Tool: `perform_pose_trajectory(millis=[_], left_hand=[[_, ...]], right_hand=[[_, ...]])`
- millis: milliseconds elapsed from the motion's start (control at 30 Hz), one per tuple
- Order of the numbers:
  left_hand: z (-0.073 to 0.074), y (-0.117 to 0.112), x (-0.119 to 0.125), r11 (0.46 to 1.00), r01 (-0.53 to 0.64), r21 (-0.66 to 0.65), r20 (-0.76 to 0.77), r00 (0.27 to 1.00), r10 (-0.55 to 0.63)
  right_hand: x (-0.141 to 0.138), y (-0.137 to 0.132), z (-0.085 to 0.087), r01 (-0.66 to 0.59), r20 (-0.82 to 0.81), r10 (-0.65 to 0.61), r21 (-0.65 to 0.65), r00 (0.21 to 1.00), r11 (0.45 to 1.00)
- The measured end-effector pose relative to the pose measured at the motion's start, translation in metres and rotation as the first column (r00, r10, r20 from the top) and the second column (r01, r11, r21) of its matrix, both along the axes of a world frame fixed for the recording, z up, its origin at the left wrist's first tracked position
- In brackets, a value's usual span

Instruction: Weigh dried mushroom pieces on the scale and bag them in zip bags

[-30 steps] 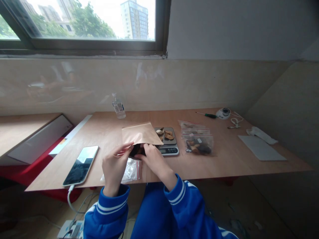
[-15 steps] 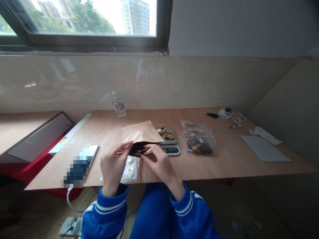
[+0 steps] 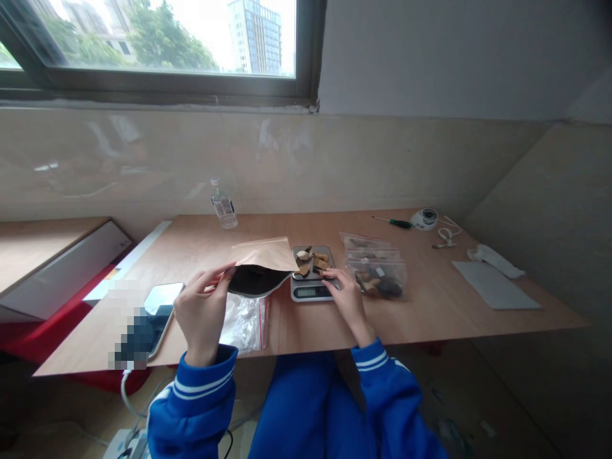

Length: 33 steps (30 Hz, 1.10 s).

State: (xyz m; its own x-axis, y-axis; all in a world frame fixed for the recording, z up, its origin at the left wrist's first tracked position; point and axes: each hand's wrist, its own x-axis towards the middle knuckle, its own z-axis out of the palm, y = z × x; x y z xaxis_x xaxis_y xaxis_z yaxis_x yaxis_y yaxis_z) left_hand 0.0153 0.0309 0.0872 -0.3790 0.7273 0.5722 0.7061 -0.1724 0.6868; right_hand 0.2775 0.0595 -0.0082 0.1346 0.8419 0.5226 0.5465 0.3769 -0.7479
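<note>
My left hand (image 3: 203,315) pinches the left edge of a brown kraft paper pouch (image 3: 264,252), whose dark mouth gapes toward me. What lies inside is too dark to make out. To the right of the pouch is a small digital scale (image 3: 308,294), with several dried brown and pale pieces (image 3: 321,258) on its plate. My right hand (image 3: 348,298) is over the plate's front right corner, its thumb and fingers closed around a dried piece (image 3: 327,275). Clear zip bags (image 3: 243,319) lie in front of the pouch, partly beneath it.
Filled zip bags (image 3: 382,277) with dark dried contents lie right of the scale. A water bottle (image 3: 224,207) stands at the back. A phone (image 3: 160,306) is at left. Farther right are a screwdriver (image 3: 399,223), a dome camera (image 3: 424,219) and a white sheet (image 3: 497,285).
My right hand has left the pouch's mouth and moved right to the scale. The pouch mouth now shows wide, held by my left hand alone. The view has shifted slightly.
</note>
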Motion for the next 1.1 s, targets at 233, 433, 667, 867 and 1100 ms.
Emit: perform_pose_trajectory(millis=[233,433,667,867,1100], left_hand=[[-0.003,-0.002,-0.002,0.999,0.045,0.004,0.025,0.999,-0.045],[-0.003,-0.003,-0.001,0.998,0.059,-0.014,0.043,0.997,-0.059],[-0.002,-0.001,-0.001,0.998,0.058,-0.034,0.057,0.997,-0.056],[-0.004,-0.002,-0.002,0.997,0.059,-0.041,0.075,0.996,-0.056],[-0.008,0.001,0.004,0.997,0.063,-0.047,0.104,0.993,-0.058]], right_hand=[[0.003,0.023,-0.007,-0.085,0.285,0.082,0.001,0.955,0.996],[0.001,0.027,-0.013,-0.036,0.350,0.029,0.012,0.936,0.999],[-0.010,0.032,-0.019,-0.041,0.344,0.052,-0.039,0.938,0.998],[-0.018,0.008,0.000,-0.012,0.289,0.004,0.025,0.957,1.000],[-0.087,-0.055,0.050,-0.164,0.162,0.104,0.419,0.981,0.893]])
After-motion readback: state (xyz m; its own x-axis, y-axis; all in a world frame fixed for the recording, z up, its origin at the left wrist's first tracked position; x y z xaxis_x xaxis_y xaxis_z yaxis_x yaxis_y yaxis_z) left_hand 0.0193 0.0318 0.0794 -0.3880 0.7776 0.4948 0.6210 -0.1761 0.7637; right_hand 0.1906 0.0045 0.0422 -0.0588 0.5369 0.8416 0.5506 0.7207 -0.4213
